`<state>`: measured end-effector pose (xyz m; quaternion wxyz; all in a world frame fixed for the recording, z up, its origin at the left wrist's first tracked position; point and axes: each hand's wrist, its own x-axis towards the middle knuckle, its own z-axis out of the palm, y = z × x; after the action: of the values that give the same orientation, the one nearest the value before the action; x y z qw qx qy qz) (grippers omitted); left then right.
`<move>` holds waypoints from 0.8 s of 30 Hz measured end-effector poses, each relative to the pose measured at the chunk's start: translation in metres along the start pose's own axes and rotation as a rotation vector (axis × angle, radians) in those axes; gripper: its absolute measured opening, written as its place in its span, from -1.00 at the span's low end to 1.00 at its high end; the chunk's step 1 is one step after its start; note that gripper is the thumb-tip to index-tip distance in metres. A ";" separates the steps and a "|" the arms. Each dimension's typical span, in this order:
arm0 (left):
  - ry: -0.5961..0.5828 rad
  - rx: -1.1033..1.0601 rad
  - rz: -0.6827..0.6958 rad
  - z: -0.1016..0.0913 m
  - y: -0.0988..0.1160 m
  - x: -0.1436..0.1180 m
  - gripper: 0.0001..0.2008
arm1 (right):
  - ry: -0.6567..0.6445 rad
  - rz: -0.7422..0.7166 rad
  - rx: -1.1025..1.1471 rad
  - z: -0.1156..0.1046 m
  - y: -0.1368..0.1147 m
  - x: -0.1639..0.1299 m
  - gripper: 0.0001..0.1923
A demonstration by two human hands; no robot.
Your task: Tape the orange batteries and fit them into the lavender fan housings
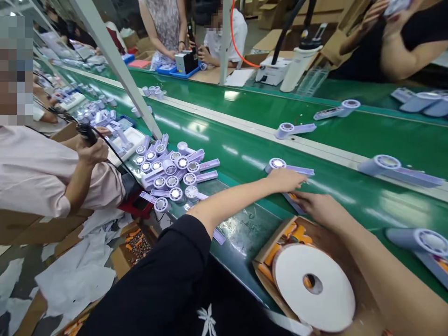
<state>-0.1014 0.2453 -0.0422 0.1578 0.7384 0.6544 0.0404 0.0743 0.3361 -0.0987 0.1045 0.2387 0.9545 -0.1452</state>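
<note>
From where I watch, both hands meet at the near edge of the green belt (245, 154). My left hand (285, 179) lies flat, fingers loosely spread, on a lilac fan part (280, 164) whose round head points up-left and whose handle runs off to the right, along the belt. My right hand (320, 207) rests just beside it, fingers pressing a second lilac piece (291, 200) that shows orange at its near end. I cannot tell whether either grip has closed round anything; both look like flat presses. The left hand is the nearer to the fan head. Below them sits a cardboard tray (269, 240) with orange bits and a white tape roll (313, 284). A heap of fan parts (171, 172) lies well to the left.
</note>
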 end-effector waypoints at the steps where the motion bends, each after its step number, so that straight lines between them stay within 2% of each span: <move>1: -0.012 0.013 -0.043 -0.001 0.002 -0.001 -0.65 | 0.012 0.005 0.045 0.003 0.005 0.001 -0.44; 3: 0.000 0.006 -0.135 -0.005 0.005 -0.004 -0.67 | 0.036 0.046 0.061 0.007 0.009 0.003 -0.44; 5: 0.010 -0.001 -0.165 -0.010 0.009 -0.007 -0.67 | 0.061 0.105 0.014 0.003 0.003 -0.001 -0.44; 10: 0.030 -0.030 -0.190 -0.015 0.021 -0.012 -0.64 | 0.091 0.213 -0.032 -0.032 -0.039 -0.030 -0.57; 13: 0.032 -0.044 -0.189 -0.008 0.014 0.003 -0.61 | 0.272 0.224 0.210 -0.042 -0.041 -0.030 -0.58; 16: 0.038 -0.036 -0.201 -0.001 0.010 0.016 -0.62 | 0.254 0.293 0.382 -0.041 -0.030 -0.026 -0.58; 21: 0.030 -0.003 -0.228 0.004 0.016 0.019 -0.62 | 0.182 0.354 0.307 -0.038 -0.027 -0.015 -0.63; 24: 0.022 0.013 -0.238 0.000 0.023 0.026 -0.57 | 0.159 0.374 0.275 -0.048 -0.029 -0.014 -0.63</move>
<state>-0.0762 0.2684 -0.0395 0.1493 0.6560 0.7394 0.0252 0.0657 0.3211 -0.0437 0.0204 0.4337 0.8702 -0.2328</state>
